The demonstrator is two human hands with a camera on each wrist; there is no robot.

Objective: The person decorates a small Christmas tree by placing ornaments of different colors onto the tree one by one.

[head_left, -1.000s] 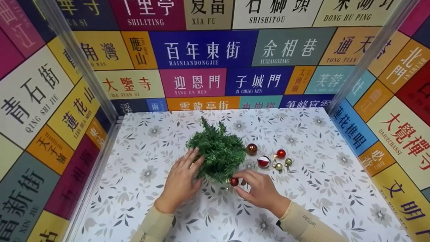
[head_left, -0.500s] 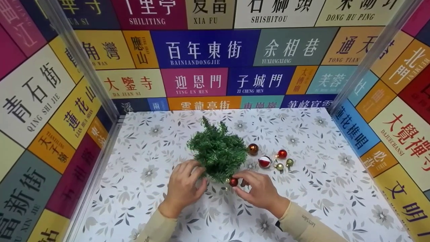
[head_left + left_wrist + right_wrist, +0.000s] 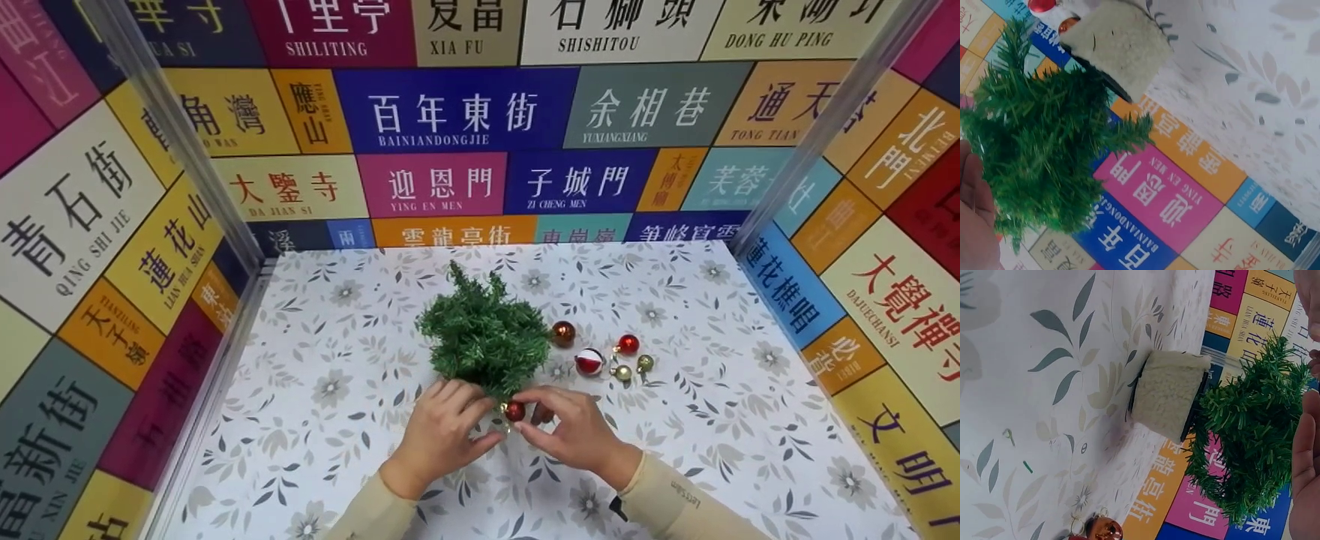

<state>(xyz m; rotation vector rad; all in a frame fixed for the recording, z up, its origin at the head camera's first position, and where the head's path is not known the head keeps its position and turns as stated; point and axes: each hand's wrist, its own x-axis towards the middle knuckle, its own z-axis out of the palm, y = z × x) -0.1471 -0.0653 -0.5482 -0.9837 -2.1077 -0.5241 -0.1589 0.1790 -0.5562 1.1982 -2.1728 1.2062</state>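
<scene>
A small green artificial Christmas tree [image 3: 484, 330] stands mid-table; its pale, burlap-like base [image 3: 1168, 391] shows in both wrist views. My right hand [image 3: 574, 431] pinches a shiny red bauble [image 3: 514, 411] between thumb and index finger, just in front of the tree's near branches. A gold cap sits on the bauble's left side. My left hand [image 3: 450, 427] is close on that side, fingers loosely bent, with a gap between index finger and thumb. Whether its fingertips touch the cap or a branch is too small to tell. The bauble is not plainly visible in either wrist view.
Right of the tree lie a copper bauble [image 3: 563, 333], a red-and-white bauble [image 3: 589, 361], another red bauble [image 3: 628, 344] and two small gold baubles [image 3: 622, 372]. Printed panels [image 3: 457, 112] enclose the floral-patterned table [image 3: 330, 322] at the back and sides.
My left hand has left the tree's left branches and moved right and nearer, toward the bauble. My right hand keeps its pinch, with the bauble shifted slightly left and nearer.
</scene>
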